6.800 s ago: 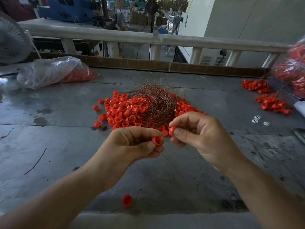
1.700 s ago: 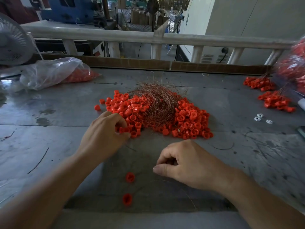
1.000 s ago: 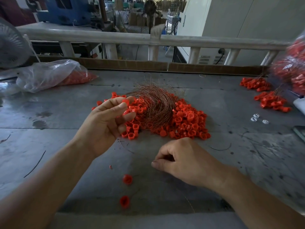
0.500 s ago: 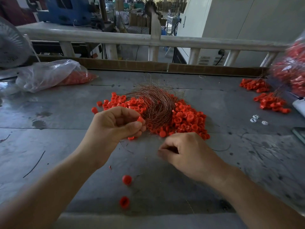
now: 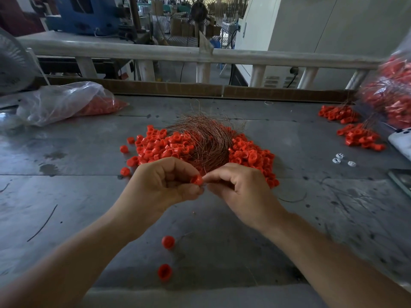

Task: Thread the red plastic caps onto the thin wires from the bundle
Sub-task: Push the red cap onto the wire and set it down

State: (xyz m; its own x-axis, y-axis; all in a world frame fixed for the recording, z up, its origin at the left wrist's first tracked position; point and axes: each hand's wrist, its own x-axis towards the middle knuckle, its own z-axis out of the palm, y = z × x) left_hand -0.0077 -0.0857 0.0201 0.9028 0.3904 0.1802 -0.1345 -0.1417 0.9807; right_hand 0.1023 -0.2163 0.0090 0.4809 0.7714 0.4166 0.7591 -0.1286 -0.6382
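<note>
My left hand (image 5: 164, 185) pinches a red plastic cap (image 5: 196, 180) between thumb and fingers, just in front of the pile. My right hand (image 5: 240, 190) meets it from the right, its thumb and forefinger pinched together at the cap; a thin wire between them is too fine to make out. Behind both hands lies the bundle of thin copper wires (image 5: 206, 138), draped over a heap of loose red caps (image 5: 160, 145). Two red caps (image 5: 168, 242) lie on the grey table (image 5: 66, 196) near its front edge.
A clear bag with red caps (image 5: 66, 103) lies at the back left beside a fan (image 5: 11, 63). Clusters of caps on wires (image 5: 358, 136) and a full bag (image 5: 391, 92) sit at the right. Small white parts (image 5: 340, 158) lie near them. A white rail (image 5: 200, 56) runs behind the table.
My left hand picked a cap from the pile and brought it toward the middle. My right hand lifted off the table and closed in on the cap from the right.
</note>
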